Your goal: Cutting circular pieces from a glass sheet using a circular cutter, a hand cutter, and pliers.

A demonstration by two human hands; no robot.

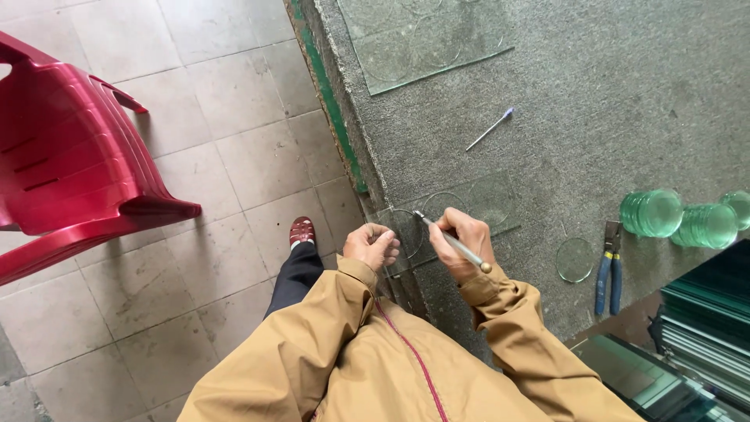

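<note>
Gripping a metal glass cutter, the right hand has its fingers wrapped round the shaft, tip down on a glass strip w/ circles scored in it. Left hand sits at the strip's near end, fingers curled & pinching the glass edge where it overhangs the tabletop rim. Strip lies flat on the grey felt, partly past the edge. Judging by looks: thin sheet, stiff, brittle, slick on top, sharp at the edges, so best held by the flat faces near the end, not by a raw edge, w/ light even pressure. Nearby: a loose glass disc, blue-handled pliers, stacks of green discs, a pen, a bigger scored sheet farther up. Red chair stands on the tiled floor, left.
</note>
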